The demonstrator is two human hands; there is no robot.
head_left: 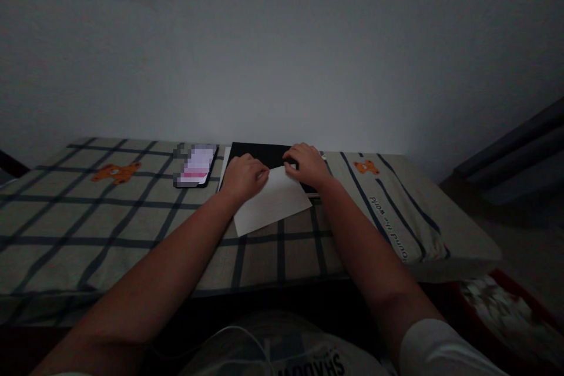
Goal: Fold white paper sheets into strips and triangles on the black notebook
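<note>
A sheet of white paper [274, 202] lies tilted over a flat black item [259, 151], perhaps a book or folder, on the checked cloth. My left hand [244, 176] is closed on the paper's far left part, thumb and fingers pinched together. At the far right edge of the sheet, my right hand [307, 164] has its fingers curled, with thumb and forefinger pinching the paper. A pale edge of something shows under the black item's left side.
Left of the black item is a phone [198, 165] with its screen lit. The checked tablecloth [132, 211] covers the table, which stands against a grey wall [282, 59]. A red bin [506, 305] with crumpled white stuff is at the lower right. A thin white cable [238, 329] crosses my lap.
</note>
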